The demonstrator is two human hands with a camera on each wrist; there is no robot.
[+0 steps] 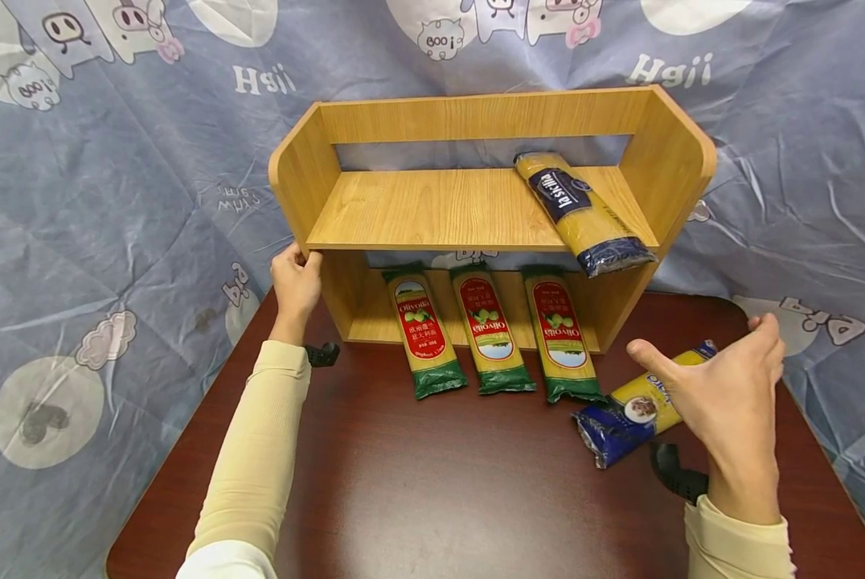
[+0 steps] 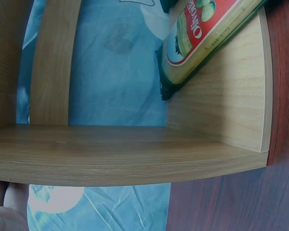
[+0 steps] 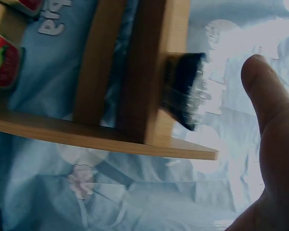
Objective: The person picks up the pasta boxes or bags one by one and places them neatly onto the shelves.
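My left hand (image 1: pixel 297 283) grips the left side panel of a wooden two-tier shelf (image 1: pixel 432 209), near the middle board. Some of its fingers (image 2: pixel 9 204) show outside the panel in the left wrist view. My right hand (image 1: pixel 732 394) is raised on the right with thumb and fingers spread, holding nothing. Partly behind it, a blue-and-yellow pasta pack (image 1: pixel 621 422) lies slanted on the table. A La Sicilia pasta pack (image 1: pixel 577 205) lies diagonally on the upper tier, its dark end overhanging the front edge; that end also shows in the right wrist view.
Three green-ended Olivoilà spaghetti packs, a left one (image 1: pixel 424 334), a middle one (image 1: pixel 490 330) and a right one (image 1: pixel 561 334), lean from the lower tier onto the dark red table (image 1: pixel 432 482). A printed blue-grey cloth (image 1: pixel 150 201) hangs behind the shelf and at its sides.
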